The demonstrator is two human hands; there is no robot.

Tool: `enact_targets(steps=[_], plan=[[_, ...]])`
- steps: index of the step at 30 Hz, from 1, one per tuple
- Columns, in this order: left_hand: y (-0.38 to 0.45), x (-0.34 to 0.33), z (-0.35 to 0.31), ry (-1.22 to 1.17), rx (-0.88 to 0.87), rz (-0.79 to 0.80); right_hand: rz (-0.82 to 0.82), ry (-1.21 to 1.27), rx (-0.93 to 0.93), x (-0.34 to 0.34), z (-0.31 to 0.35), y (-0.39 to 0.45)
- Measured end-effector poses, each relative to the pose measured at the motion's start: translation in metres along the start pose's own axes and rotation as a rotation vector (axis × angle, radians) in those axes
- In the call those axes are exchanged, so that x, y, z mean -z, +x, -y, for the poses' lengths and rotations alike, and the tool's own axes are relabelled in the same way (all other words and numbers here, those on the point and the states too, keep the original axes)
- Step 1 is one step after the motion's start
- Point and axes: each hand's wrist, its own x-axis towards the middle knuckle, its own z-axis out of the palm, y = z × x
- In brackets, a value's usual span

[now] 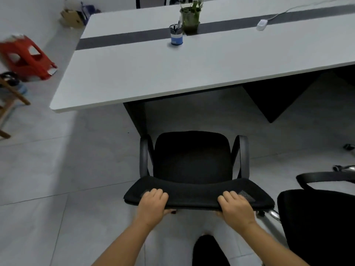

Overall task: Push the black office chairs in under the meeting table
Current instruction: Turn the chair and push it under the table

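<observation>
Nearest the camera, both forearms reach forward and slightly inward to the top edge of a black mesh-backed office chair with curved armrests (193, 162). The left hand (152, 203) sits near the left end of the backrest top, the right hand (237, 207) near the right end. Each grip is closed on that edge: fingers curl over the front face and the thumbs tuck under the rear, so the palms bear on the back of the chair. Wrists look fairly straight and level with each other, a pose that suits an even shove forward.

This chair stands on the pale tiled floor facing the surface, a long white meeting table with a dark grey strip down its middle (134, 73). The seat front lies short of the table's near edge, with bare floor between them, so I judge this chair not yet pushed in. It lines up with the open gap beside the dark table leg panel, though the left armrest looks close to that panel and may need watching.

At the right edge, a second black office chair (317, 217) stands further from the table and also waits its turn. Another dark chair back shows beyond the far side of the table, too cut off to judge. So the task appears to be in its early part.
</observation>
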Motion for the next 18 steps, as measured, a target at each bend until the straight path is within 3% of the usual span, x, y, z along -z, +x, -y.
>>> enact_targets(steps=[18], plan=[[0.255,-0.041,0.098,-0.05,0.023,0.028,-0.01,-0.036,0.111,-0.077,-0.138,0.251]])
